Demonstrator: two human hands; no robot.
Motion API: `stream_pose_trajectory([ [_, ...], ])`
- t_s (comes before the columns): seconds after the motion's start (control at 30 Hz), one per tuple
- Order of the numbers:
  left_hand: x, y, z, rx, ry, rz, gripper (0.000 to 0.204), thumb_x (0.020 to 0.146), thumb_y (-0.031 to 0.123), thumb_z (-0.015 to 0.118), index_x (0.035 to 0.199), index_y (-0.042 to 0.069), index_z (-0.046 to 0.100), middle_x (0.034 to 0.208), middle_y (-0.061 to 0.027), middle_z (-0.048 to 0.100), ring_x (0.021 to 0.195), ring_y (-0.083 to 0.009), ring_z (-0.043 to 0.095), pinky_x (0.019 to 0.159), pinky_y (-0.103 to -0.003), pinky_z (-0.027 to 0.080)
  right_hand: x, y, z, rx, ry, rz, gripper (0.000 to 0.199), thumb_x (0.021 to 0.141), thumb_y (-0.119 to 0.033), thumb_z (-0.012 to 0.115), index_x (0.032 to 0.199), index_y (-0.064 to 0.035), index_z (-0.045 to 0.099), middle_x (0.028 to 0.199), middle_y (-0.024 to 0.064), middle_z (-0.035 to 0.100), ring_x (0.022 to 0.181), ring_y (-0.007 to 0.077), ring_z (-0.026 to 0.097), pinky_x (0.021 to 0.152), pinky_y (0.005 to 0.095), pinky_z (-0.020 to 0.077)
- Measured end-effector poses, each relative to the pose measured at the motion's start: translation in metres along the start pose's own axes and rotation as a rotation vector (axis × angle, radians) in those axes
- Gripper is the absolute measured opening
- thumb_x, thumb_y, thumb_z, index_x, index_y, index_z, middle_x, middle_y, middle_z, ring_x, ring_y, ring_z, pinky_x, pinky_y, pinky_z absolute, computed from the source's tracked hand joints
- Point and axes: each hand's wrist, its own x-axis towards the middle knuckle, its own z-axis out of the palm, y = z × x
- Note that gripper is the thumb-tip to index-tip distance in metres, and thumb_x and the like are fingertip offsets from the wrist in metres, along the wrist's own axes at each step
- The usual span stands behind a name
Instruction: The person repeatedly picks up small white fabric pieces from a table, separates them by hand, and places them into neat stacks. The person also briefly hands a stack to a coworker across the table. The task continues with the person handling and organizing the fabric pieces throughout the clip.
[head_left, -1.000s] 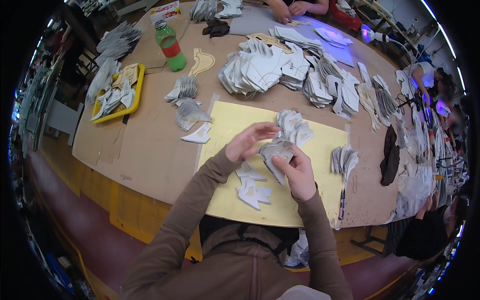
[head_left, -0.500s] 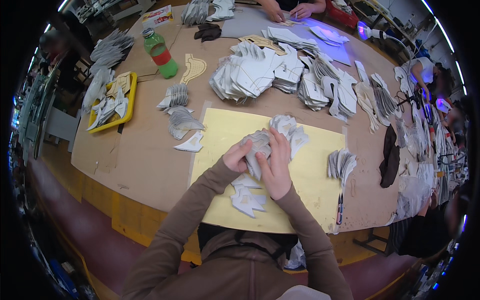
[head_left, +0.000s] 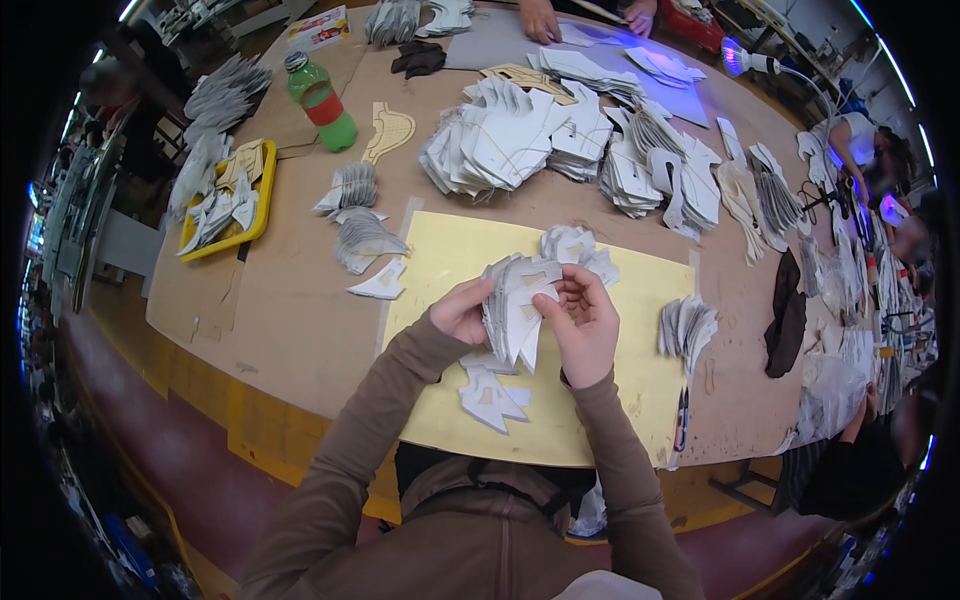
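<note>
Over a yellow sheet on the table, both my hands hold a stack of white-grey cut pieces, fanned a little at its edges. My left hand grips the stack's left side. At its right side, my right hand pinches the upper edge, thumb on the front face. Below them, a few loose cut pieces of similar shape lie on the sheet. Just beyond my hands sits another small pile of cut pieces, partly hidden by my right fingers.
Large bundles of white pieces stand farther back. To the left are a green bottle, a yellow tray and small grey stacks. Snips and a fanned stack lie right. Another person's hands work at the far edge.
My right hand has shifted right and its fingers have curled at the stack's edge. The stack now stands more upright, its front face showing. The other person's hands have moved apart.
</note>
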Motion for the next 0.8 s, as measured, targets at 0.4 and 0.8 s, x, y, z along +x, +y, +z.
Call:
stream_pose_trajectory([
  [0.4,0.005,0.002,0.009,0.364,0.199,0.087,0.051,0.099,0.037,0.040,0.134,-0.001,0.035,0.115,-0.0147,0.058,0.095,-0.0227,0.065,0.076,-0.037,0.058,0.000,0.003,0.000,0.044,-0.061,0.053,0.046,0.081,0.003,0.068,0.122,0.0042,0.047,0.088,0.0041,0.054,0.072,0.0053,0.052,0.065,0.0183,0.0462],
  [0.8,0.006,-0.003,0.005,0.304,0.217,0.144,0.048,0.089,0.005,0.055,0.133,-0.003,0.037,0.119,-0.0136,0.056,0.103,-0.0203,0.061,0.084,-0.033,0.053,0.006,0.001,-0.010,0.090,-0.010,0.119,0.042,0.082,0.005,0.065,0.121,0.0067,0.051,0.090,0.0054,0.057,0.075,0.0077,0.057,0.065,0.0190,0.0493],
])
